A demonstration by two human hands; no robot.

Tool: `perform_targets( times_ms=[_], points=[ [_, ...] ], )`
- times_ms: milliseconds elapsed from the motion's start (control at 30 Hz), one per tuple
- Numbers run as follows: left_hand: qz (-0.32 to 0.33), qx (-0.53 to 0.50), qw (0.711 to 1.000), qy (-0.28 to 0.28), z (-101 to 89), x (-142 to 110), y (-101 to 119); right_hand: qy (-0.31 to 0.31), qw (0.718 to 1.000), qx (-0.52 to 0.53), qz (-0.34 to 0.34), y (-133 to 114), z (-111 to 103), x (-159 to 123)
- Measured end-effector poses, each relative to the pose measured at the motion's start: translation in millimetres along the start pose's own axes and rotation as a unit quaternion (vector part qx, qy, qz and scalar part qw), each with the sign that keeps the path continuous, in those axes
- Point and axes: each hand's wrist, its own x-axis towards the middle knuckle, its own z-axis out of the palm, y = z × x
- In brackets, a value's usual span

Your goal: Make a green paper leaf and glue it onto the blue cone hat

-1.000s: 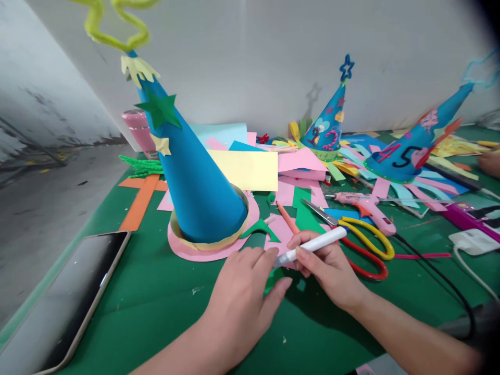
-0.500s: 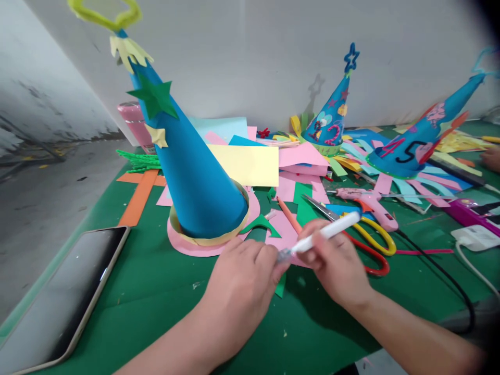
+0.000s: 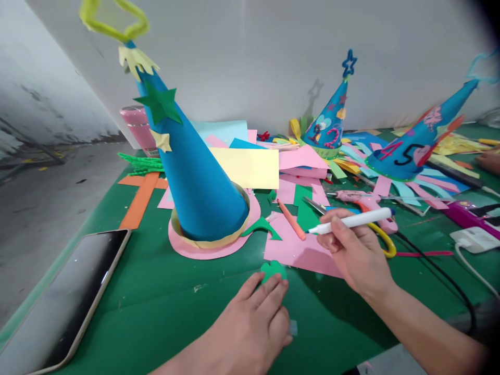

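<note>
My right hand (image 3: 357, 252) grips a white marker (image 3: 351, 221) like a pen, its dark uncapped tip pointing left above the pink paper sheet (image 3: 302, 255). The fingertips of my left hand (image 3: 261, 317) rest on a small green paper cutout (image 3: 272, 270) with a rounded, lobed edge; the fingers hide part of it. Between left thumb and index finger pokes out a small pale, clear marker cap (image 3: 293, 327). Beyond that hand stands a tall blue cone hat (image 3: 199, 182) with green and cream stars, a yellow pipe-cleaner top and a pink brim.
Scissors (image 3: 385, 239), an orange pencil-like stick (image 3: 291, 219) and a pink glue gun (image 3: 361, 197) with its cord lie around my right hand. A phone (image 3: 78, 291) lies left. Two decorated hats (image 3: 326, 127) stand behind among paper strips; another person's hand (image 3: 490, 159) is far right.
The marker has come away from its cap; my right hand has moved right with it. My left hand has moved down nearer me, its fingertips now on the green cutout.
</note>
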Motion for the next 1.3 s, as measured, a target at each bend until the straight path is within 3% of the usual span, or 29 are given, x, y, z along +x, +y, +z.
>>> perform_targets(
  times_ms=[133,300,367,500,567,667,967,1133,1300],
  points=[
    [-0.014,-0.022,0.999,0.030,10.7,-14,3,-0.043,0.997,-0.057,0.016,9,-3,-9],
    [-0.039,-0.022,0.999,-0.013,-0.6,-13,7,-0.120,0.976,-0.184,0.010,15,-2,-17],
    [-0.040,-0.010,0.999,0.003,-1.1,-12,7,-0.192,0.935,-0.294,-0.059,16,1,-18],
    [-0.022,0.035,0.997,0.061,6.9,-11,6,-0.320,0.782,-0.489,-0.217,19,6,-20],
    [-0.009,0.058,0.995,0.085,11.4,-11,5,-0.337,0.746,-0.525,-0.236,21,8,-21],
    [-0.006,0.076,0.992,0.098,17.1,-14,6,-0.323,0.742,-0.533,-0.248,24,9,-22],
    [-0.016,0.086,0.982,0.168,35.7,-20,1,-0.320,0.770,-0.502,-0.229,29,12,-22],
    [-0.037,0.073,0.974,0.213,32.1,-13,0,-0.300,0.796,-0.465,-0.246,30,9,-18],
    [-0.025,0.077,0.976,0.203,28.7,-11,0,-0.264,0.815,-0.422,-0.298,21,8,-13]
  ],
)
